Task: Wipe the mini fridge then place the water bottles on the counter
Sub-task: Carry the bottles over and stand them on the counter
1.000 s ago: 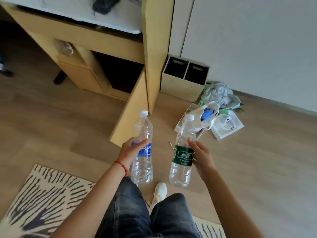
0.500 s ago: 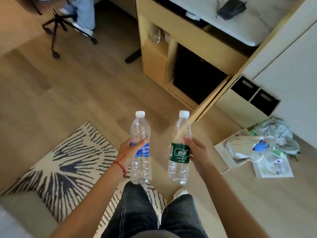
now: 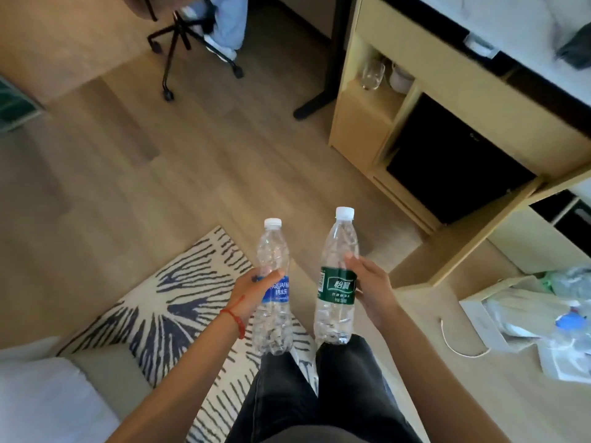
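Observation:
My left hand (image 3: 251, 290) grips a clear water bottle with a blue label (image 3: 274, 276) around its middle, held upright above my legs. My right hand (image 3: 372, 290) grips a second clear bottle with a green label (image 3: 339, 251), also upright, just to the right of the first. The black mini fridge (image 3: 454, 161) sits in a light wooden cabinet at the upper right, its wooden door (image 3: 473, 241) swung open. The white counter (image 3: 527, 30) runs above the cabinet at the top right, with a dark cloth (image 3: 575, 49) lying on it.
A glass (image 3: 372, 73) stands on a cabinet shelf left of the fridge. A zebra-pattern rug (image 3: 172, 302) lies under my feet. A rolling chair (image 3: 188, 46) with a person's legs is at the top. Bags and litter (image 3: 543, 318) lie on the floor right.
The view has swung left and back from the cabinet, so the fridge now sits further right. Both hands keep gripping their bottles upright in front of me.

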{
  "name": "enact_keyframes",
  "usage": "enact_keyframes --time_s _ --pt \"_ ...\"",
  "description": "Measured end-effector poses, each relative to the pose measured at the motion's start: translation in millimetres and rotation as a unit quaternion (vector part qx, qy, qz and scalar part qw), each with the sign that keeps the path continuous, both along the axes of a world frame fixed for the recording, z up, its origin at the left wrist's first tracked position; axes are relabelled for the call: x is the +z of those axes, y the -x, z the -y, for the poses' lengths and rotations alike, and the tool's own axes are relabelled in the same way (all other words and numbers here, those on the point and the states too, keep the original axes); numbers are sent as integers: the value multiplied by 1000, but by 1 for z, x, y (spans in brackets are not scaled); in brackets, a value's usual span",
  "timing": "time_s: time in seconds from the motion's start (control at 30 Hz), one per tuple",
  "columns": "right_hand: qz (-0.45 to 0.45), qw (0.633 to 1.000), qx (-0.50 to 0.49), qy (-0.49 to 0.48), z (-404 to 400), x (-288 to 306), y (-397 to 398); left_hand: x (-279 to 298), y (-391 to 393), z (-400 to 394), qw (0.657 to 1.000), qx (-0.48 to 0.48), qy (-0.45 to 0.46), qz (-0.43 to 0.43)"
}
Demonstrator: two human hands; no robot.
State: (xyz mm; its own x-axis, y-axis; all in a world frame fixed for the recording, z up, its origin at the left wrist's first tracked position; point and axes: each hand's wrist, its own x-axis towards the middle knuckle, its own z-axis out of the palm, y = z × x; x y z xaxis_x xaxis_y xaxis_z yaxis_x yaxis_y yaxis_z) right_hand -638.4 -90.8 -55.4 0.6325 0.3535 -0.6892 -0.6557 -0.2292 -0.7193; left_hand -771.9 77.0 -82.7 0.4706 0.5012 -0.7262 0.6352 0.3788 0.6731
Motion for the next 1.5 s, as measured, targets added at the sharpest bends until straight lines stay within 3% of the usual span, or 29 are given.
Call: enact_keyframes --time_s 0.4,0.73,1.0,1.3,1.5 --pt "13 1000 -17 1 -83 -9 -130 11 -141 -90 999 -2 -30 27" --pt "36 996 -82 -15 -109 1 -219 26 -271 -136 991 -117 -56 46" --pt "47 971 -234 12 -105 -2 -268 31 -389 -148 957 -283 -9 66" --pt "83 915 -394 15 -88 16 -305 46 -498 -122 887 -451 3 102" --pt "117 901 -418 16 -66 35 -335 63 -542 -86 859 -491 2 148"
